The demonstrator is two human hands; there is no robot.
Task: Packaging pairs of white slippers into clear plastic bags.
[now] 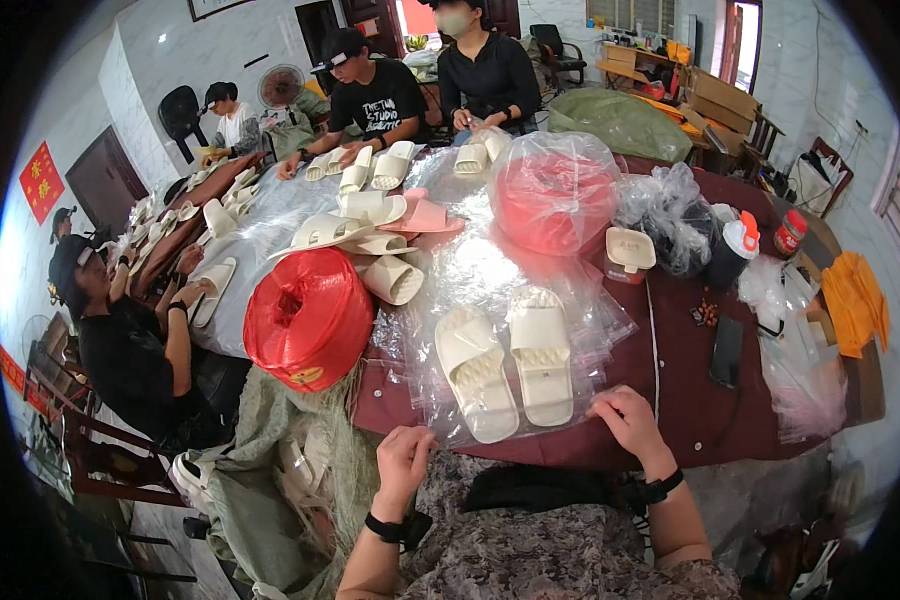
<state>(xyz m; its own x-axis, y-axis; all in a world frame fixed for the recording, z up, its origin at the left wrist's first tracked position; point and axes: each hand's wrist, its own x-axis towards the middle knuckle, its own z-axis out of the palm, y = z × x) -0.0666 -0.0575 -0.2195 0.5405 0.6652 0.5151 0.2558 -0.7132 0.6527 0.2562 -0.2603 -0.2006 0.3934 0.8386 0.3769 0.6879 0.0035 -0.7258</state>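
A: Start at the left of the frame. What is there?

B: A seated person in black at the table's left edge, with cream slippers in front of them. Just right of that, left of centre, a red twine spool lies on its side, wrapped in clear film, resting on grey-green netting that hangs off the table edge.

A: The left hand?

B: Left hand, lower centre-left, at the near table edge. Fingers curled into a loose fist; it appears to pinch the near edge of the clear bags, though I cannot tell for certain. Black band at the wrist.

A: The slippers?

B: One pair of slippers, centre frame, just above and between the hands. Cream-white slides, wide single strap, smooth moulded footbed, toes toward the person. They lie side by side, nearly touching, soles down on the stack of clear bags. No visible marks or dirt.

A: The right hand?

B: Right hand, lower centre-right, palm down on the dark red table, fingers bent, fingertips at the bags' right corner. It grips nothing that I can see. Black watch at the wrist.

A: Farther right?

B: A second red spool in film upper centre, a black phone right of centre, a bottle with an orange cap above it, and orange items at the far right edge.
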